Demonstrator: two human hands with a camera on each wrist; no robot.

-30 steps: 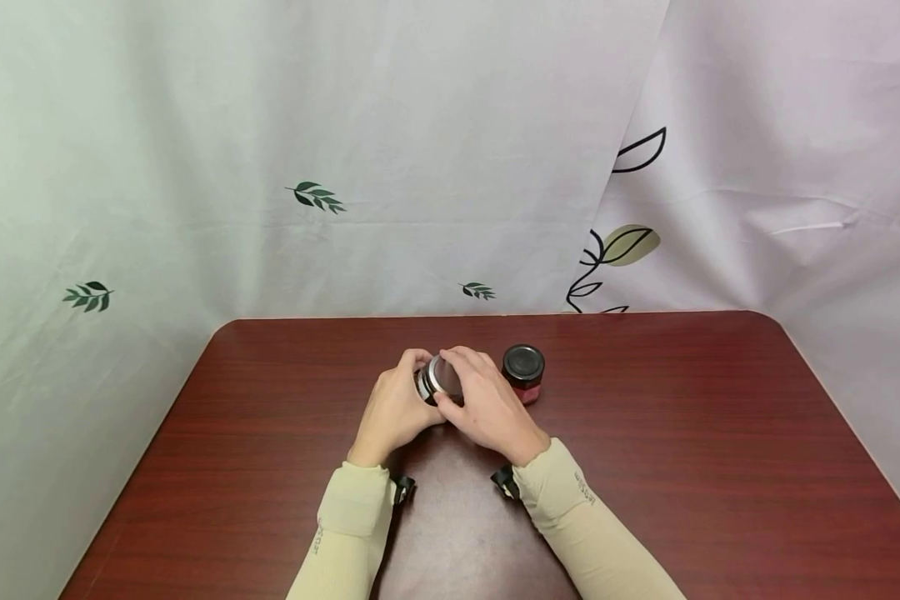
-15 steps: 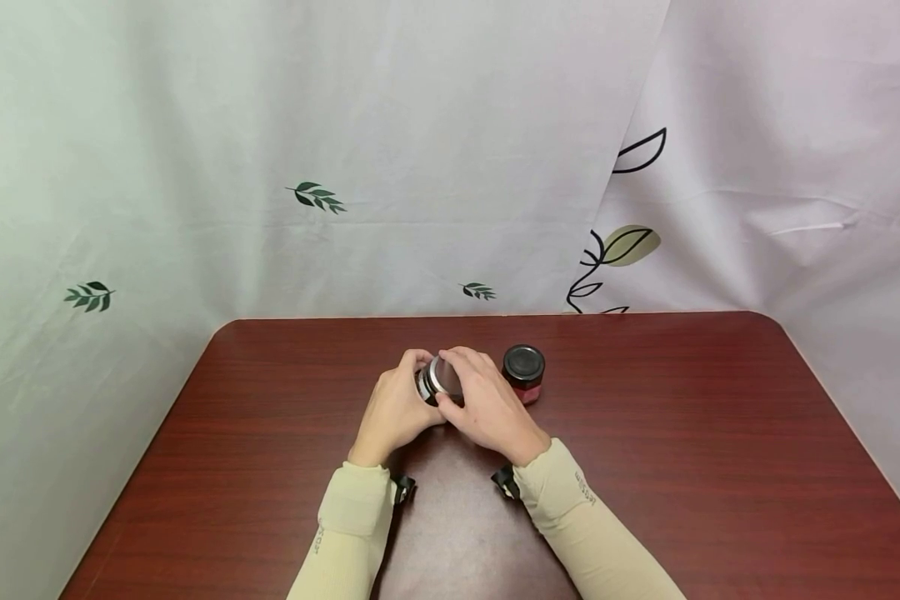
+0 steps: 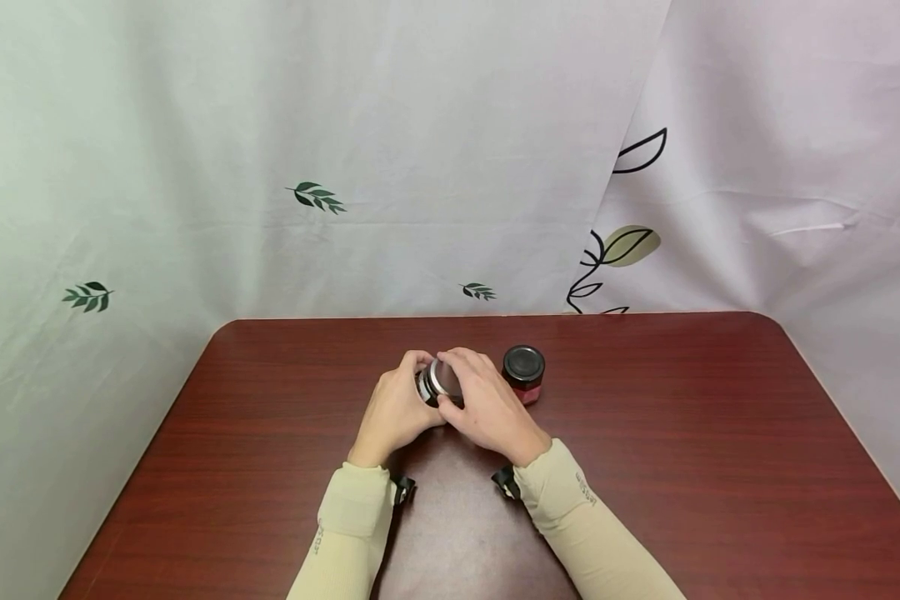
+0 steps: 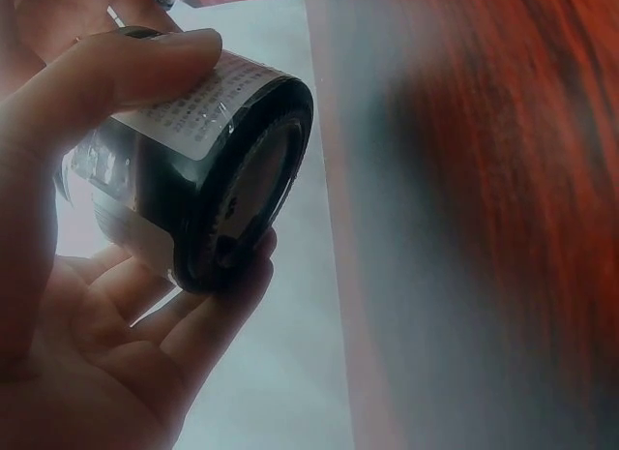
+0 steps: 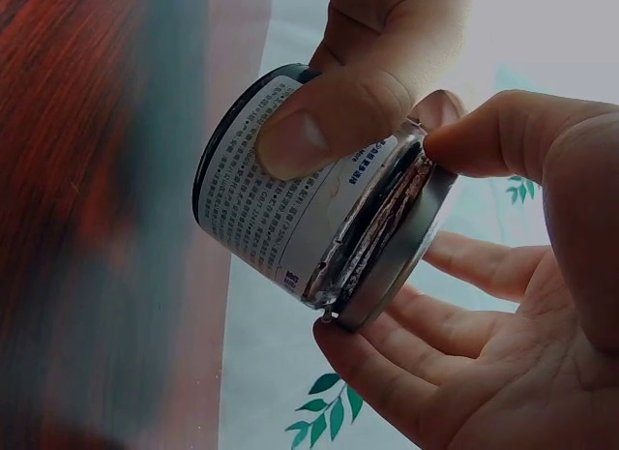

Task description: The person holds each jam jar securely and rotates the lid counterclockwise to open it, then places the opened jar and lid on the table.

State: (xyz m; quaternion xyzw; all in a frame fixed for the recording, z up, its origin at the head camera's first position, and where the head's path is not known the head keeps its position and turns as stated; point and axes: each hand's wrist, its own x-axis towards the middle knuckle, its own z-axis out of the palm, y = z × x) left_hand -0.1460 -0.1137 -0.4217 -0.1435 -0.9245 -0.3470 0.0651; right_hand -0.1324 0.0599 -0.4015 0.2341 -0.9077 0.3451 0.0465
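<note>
A dark glass jar with a white printed label is tilted between my two hands. My left hand grips its body, thumb across the label and fingers round the other side, as the left wrist view shows. At the jar's mouth sits a silver metal lid. My right hand holds this lid by its edge with thumb and fingertips. A band of clear glass shows between label and lid in the right wrist view. The jar's base faces the left wrist camera.
Just right of my right hand, a second jar with a black lid and a red lower part stands upright on the red-brown wooden table. Behind the table's far edge hangs a pale curtain with leaf prints.
</note>
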